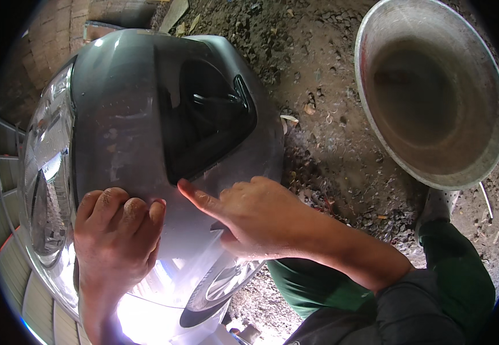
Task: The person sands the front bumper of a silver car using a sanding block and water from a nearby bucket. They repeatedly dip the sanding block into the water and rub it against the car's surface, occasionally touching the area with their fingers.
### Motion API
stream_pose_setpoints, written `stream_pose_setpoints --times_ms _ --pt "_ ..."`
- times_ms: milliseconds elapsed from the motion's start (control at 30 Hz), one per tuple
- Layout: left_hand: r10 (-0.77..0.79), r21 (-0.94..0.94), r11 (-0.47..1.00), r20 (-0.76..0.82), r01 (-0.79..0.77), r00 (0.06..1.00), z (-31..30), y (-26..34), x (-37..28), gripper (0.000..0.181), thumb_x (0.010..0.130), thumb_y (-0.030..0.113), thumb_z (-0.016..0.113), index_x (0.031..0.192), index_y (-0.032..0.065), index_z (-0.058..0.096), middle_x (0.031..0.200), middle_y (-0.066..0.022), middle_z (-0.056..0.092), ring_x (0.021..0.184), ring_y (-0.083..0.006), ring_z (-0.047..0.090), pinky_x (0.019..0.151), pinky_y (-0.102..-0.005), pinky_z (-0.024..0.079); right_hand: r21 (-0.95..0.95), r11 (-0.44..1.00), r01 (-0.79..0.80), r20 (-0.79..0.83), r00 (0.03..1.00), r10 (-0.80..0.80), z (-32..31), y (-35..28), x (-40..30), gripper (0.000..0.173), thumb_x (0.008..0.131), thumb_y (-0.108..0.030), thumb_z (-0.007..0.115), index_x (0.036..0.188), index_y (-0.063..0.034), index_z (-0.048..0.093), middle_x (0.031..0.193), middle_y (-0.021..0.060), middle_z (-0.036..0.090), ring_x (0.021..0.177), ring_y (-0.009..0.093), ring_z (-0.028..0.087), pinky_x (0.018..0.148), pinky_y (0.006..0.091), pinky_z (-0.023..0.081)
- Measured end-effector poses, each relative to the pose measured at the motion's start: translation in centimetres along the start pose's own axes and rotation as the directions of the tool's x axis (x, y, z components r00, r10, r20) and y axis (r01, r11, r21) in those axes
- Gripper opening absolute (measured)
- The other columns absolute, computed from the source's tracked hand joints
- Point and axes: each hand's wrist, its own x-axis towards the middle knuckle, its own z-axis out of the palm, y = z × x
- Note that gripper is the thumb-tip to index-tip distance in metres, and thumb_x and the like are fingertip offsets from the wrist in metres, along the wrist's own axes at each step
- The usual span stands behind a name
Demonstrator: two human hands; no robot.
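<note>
A grey car bumper (120,129) fills the left and middle, with a clear headlight (51,159) along its left side and a dark recessed fog-light opening (210,116) in its face. My left hand (118,237) rests knuckles up on the bumper beside the headlight, its fingers curled; whether it holds something beneath is hidden. My right hand (245,211) points with its index finger, the tip at the lower corner of the dark opening. The other fingers of that hand are folded, and their inner side is hidden. Below it shows a car wheel (223,284).
A large round metal basin (469,151) with murky liquid stands at the upper right, close to my shoe (439,205). Rough soil with gravel and debris (323,108) lies between basin and car. Bright light glares off the car's lower part. Corrugated panels (38,293) run along the lower left.
</note>
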Motion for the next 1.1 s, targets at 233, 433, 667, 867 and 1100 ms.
stream_pose_setpoints --times_ms 233,433,667,867,1100 --pt "0.001 -0.014 1.000 0.018 -0.001 1.000 0.2 -0.1 -0.4 0.016 0.075 0.011 0.079 0.090 0.0078 0.074 0.076 -0.0023 0.057 0.082 -0.0220 0.061 0.072 -0.0397 0.051 -0.148 0.989 -0.024 -0.050 0.999 0.017 -0.1 1.9 -1.0 0.102 0.083 -0.019 0.077 0.171 -0.0188 0.024 0.087 0.0087 0.070 0.080 0.030 0.069 0.075 0.0436 0.053" --pt "0.000 -0.047 0.999 0.040 0.002 0.999 0.3 -0.4 -0.9 0.029 0.071 0.008 0.075 0.099 0.0059 0.075 0.080 -0.0047 0.059 0.087 -0.0253 0.062 0.075 -0.0428 0.051 -0.176 0.984 -0.040 -0.080 0.996 0.027 0.0 3.1 -1.5 0.099 0.085 -0.018 0.076 0.171 -0.0211 0.026 0.085 0.0085 0.068 0.079 0.029 0.069 0.076 0.0442 0.054" --pt "-0.002 -0.047 0.999 0.031 0.004 1.000 0.4 -0.3 -0.9 0.028 0.071 0.006 0.076 0.099 0.0057 0.076 0.080 -0.0050 0.059 0.087 -0.0251 0.062 0.076 -0.0430 0.051 -0.180 0.976 -0.123 -0.056 0.992 0.115 -0.8 4.1 -1.8 0.080 0.089 -0.022 0.072 0.163 -0.0150 0.043 0.087 0.0145 0.073 0.078 0.034 0.072 0.075 0.0451 0.058" --pt "-0.003 -0.049 0.999 0.021 0.004 1.000 0.4 -0.3 -0.8 0.029 0.070 0.006 0.076 0.099 0.0055 0.076 0.080 -0.0052 0.059 0.087 -0.0252 0.062 0.076 -0.0430 0.052 0.051 0.988 -0.144 0.035 0.989 0.142 0.1 2.2 -0.9 0.082 0.091 -0.023 0.065 0.158 0.0137 0.033 0.088 0.0223 0.074 0.077 0.038 0.071 0.074 0.0478 0.057" --pt "0.000 -0.062 0.998 0.033 0.002 0.999 0.2 -0.2 -0.6 0.031 0.068 0.007 0.076 0.099 0.0052 0.076 0.081 -0.0053 0.060 0.087 -0.0258 0.062 0.077 -0.0430 0.052 -0.022 0.993 -0.113 -0.011 0.994 0.113 1.2 -0.3 -0.2 0.094 0.083 -0.019 0.069 0.155 0.0218 0.027 0.085 0.0205 0.069 0.081 0.035 0.068 0.079 0.0458 0.052"
